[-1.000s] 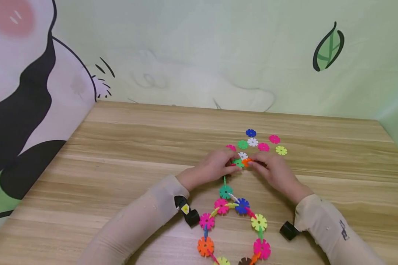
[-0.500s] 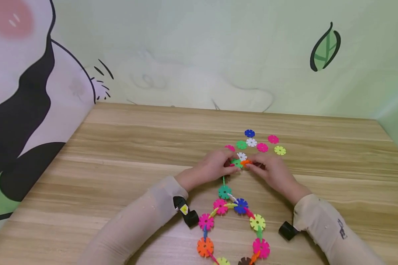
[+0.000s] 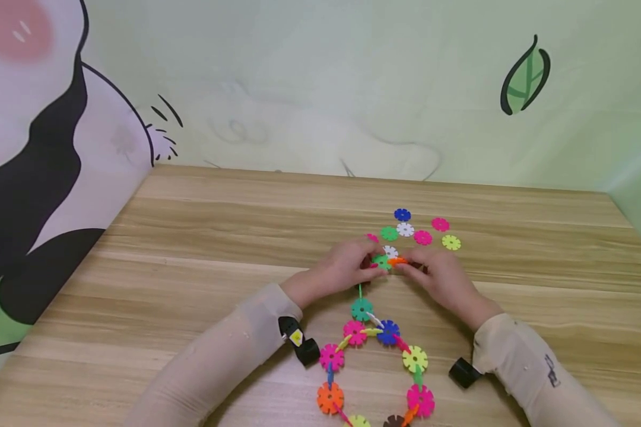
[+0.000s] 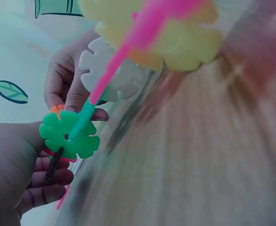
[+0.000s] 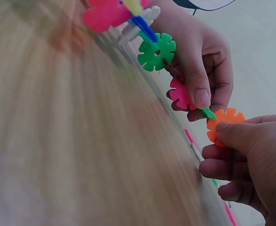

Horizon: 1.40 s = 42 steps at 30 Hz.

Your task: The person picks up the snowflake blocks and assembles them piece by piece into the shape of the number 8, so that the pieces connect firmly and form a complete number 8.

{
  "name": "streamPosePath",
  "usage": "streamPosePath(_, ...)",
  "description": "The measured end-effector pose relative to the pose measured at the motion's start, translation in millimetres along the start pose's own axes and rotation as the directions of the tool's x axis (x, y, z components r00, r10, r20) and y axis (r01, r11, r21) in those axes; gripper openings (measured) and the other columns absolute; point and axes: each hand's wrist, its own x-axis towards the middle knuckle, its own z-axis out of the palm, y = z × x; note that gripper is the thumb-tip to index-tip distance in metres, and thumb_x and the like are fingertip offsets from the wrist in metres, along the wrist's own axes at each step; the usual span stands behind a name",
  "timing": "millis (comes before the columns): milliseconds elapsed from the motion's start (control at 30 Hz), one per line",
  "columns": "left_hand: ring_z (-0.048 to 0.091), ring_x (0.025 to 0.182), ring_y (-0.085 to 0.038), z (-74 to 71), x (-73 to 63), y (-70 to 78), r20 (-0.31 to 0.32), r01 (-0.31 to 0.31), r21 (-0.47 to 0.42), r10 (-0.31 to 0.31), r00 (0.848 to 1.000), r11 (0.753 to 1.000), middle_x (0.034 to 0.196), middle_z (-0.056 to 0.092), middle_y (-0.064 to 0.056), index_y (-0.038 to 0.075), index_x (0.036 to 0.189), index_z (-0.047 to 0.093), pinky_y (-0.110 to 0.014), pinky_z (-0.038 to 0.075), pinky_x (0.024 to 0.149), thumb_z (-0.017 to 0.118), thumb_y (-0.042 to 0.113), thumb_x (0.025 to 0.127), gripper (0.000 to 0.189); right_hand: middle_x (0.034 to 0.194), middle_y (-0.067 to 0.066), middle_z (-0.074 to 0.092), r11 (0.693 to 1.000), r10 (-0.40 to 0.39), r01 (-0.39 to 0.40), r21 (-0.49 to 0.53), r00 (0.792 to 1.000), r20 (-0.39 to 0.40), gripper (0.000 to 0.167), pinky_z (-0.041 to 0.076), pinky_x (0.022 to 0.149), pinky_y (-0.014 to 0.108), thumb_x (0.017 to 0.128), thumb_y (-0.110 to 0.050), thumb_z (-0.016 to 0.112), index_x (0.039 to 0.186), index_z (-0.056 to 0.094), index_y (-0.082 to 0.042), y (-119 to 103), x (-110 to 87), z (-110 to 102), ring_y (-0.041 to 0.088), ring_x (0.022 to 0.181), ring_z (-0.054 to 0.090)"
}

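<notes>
My left hand [image 3: 347, 264] pinches a pink notched plastic disc [image 5: 179, 94] between thumb and fingers. In the fingers of my right hand [image 3: 443, 279] is an orange disc [image 5: 230, 115], gripped at its edge. Between the two sits a green disc [image 3: 381, 263], edge-on in the right wrist view, its slots meeting the orange one. From the pink disc a brown disc [image 5: 173, 70] leads to a teal-green disc [image 3: 362, 309]. That joins a ring of interlocked discs, including a blue one [image 3: 388, 332] and a yellow one [image 3: 415, 359], lying toward the front.
Loose discs lie behind the hands: white [image 3: 405, 229], blue [image 3: 402, 214], green [image 3: 389, 233], yellow [image 3: 451, 242] and several others. A patterned wall [image 3: 310, 89] rises behind the wooden table [image 3: 219, 225]. The ring runs past the view's bottom edge.
The orange disc has tilted a little in the right hand and looks flatter now. Both hands stay almost in place, and the ring and loose discs lie as before.
</notes>
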Motion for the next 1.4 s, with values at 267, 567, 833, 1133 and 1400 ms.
streamPosePath(267,0.046,0.069,-0.011,-5.6,0.0,1.4,0.034,0.045,0.066,-0.047,0.998,0.997,0.078,0.051,0.001,0.009,0.102,0.062,-0.018,0.033,0.058,0.070,0.030,0.087,0.027,0.090,0.001,0.069,0.990,0.073,-0.094,0.108,0.980,0.186,0.020,0.051,0.070,0.023,0.091,-0.015,0.066,0.109,0.068,-0.007,8.0,5.0,-17.4,0.011,0.080,0.060)
streamPosePath(567,0.050,0.079,-0.015,-9.8,1.9,3.5,0.107,0.077,0.172,-0.097,0.990,0.982,0.091,0.053,-0.001,0.013,0.114,0.062,-0.022,0.037,0.063,0.069,0.033,0.088,0.034,0.105,0.024,0.062,0.899,0.409,-0.391,-0.198,0.911,0.057,0.041,0.050,0.077,0.048,0.094,-0.027,0.060,0.118,0.059,0.006,21.1,4.6,-40.2,0.036,0.090,0.060)
streamPosePath(833,0.058,0.114,-0.017,-8.2,3.5,7.6,0.067,-0.012,0.142,0.002,0.998,0.990,0.124,0.063,-0.001,0.015,0.120,0.065,-0.032,0.047,0.099,0.062,0.031,0.094,0.031,0.107,0.026,0.059,0.880,0.445,-0.416,-0.228,0.891,0.094,0.037,0.047,0.084,0.052,0.094,-0.027,0.061,0.115,0.060,0.004,33.4,3.0,-37.7,0.040,0.097,0.058)
streamPosePath(1133,0.062,0.092,-0.015,-4.3,3.8,5.1,0.009,-0.072,0.171,0.071,0.997,0.983,0.101,0.067,0.000,0.013,0.102,0.072,-0.032,0.047,0.091,0.065,0.025,0.092,0.017,0.104,0.026,0.055,0.874,0.464,-0.450,-0.183,0.885,0.043,0.033,0.045,0.079,0.049,0.093,-0.019,0.061,0.117,0.058,0.004,39.9,2.7,-39.1,0.036,0.092,0.053)
streamPosePath(1400,0.058,0.085,-0.013,0.2,0.1,0.3,-0.015,-0.082,0.190,0.087,0.996,0.978,0.095,0.065,0.000,0.014,0.099,0.073,-0.030,0.048,0.085,0.065,0.026,0.092,0.017,0.106,0.028,0.052,0.879,0.464,-0.459,-0.130,0.886,0.013,0.035,0.043,0.083,0.051,0.094,-0.017,0.060,0.118,0.056,0.009,45.0,-0.9,-37.3,0.038,0.095,0.050)
